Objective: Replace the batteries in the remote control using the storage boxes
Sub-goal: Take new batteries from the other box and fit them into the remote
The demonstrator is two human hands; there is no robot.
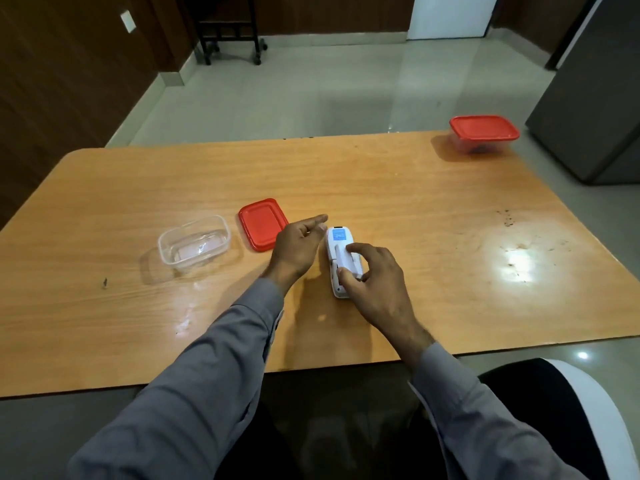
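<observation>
On the glossy wooden tabletop (398, 202) the white plastic remote (337, 252) lies back up at the middle, right hand (372, 282) pinching its loose cover, left hand (298, 245) relaxed beside it, near a flat red lid (259, 223) and a clear open box (194, 247).

I see my two arms in long grey sleeves reaching out in front of me over the light brown wooden table (415, 202). My left hand (298, 244) is in the air with its back up, the fingers bent loosely and holding nothing I can see. My right hand (372, 277) is bent like a claw, and its thumb and first finger press down on the small white plastic remote control (341, 252) lying face down.
</observation>
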